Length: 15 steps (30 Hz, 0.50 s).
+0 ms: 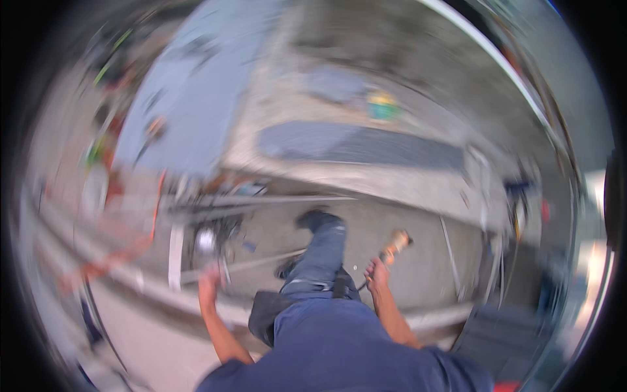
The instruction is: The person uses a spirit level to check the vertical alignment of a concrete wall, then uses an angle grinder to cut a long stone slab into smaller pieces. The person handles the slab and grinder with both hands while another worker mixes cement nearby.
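My right hand (pixel 377 274) is closed around the rear of a tan-orange hand-held tool (pixel 394 245) with a dark tip. A thin dark cord seems to trail from it by my wrist. The tool points up and to the right over the floor; blur hides its exact kind. My left hand (pixel 210 279) hangs on the other side of my body, its fingers smeared by motion. Close beyond it is a shiny round metallic thing (pixel 206 240). A long dark grey slab (pixel 362 144) lies on the pale bench (pixel 418 186) ahead.
A blue-grey sheet-topped table (pixel 196 85) stands at the far left with small tools on it. A yellow and green container (pixel 381 106) sits behind the slab. An orange cord (pixel 157 206) hangs at left. Thin bars (pixel 450 255) lean below the bench.
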Motion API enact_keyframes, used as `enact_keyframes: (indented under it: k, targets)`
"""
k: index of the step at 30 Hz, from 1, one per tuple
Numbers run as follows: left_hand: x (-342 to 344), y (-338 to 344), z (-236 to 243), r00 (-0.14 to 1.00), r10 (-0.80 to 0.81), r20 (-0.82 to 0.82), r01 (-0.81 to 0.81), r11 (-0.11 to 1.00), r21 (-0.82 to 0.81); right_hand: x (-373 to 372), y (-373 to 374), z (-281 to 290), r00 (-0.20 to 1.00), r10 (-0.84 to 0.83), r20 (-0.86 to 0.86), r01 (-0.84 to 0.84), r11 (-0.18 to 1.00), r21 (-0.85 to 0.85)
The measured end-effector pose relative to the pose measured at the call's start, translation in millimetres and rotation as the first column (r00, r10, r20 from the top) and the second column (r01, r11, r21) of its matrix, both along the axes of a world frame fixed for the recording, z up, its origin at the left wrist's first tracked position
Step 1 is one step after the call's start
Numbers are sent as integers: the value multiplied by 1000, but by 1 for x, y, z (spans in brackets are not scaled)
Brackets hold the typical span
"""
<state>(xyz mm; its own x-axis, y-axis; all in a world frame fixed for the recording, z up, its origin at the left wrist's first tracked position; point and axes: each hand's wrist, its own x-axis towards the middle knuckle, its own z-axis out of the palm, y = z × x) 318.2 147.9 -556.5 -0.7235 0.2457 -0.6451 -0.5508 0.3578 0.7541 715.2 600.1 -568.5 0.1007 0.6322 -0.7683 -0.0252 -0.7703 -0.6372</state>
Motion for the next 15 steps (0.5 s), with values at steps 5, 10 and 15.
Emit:
enact_keyframes:
  k: [5, 10, 15]
  targets:
    - [5, -62, 1, 210, -767, 607, 960, 44, -275, -37, 17, 46, 993, -60, 101, 43, 986, 164]
    - [-80, 161, 65, -37, -997, -73, 673, 29, -739, -21, 12, 56, 940, -259, 222, 182, 931, 316]
    - [-43, 486, 182, -53, -749, -661, 822, 343, -454, -37, 63, 98, 906, -370, 205, 263, 873, 411]
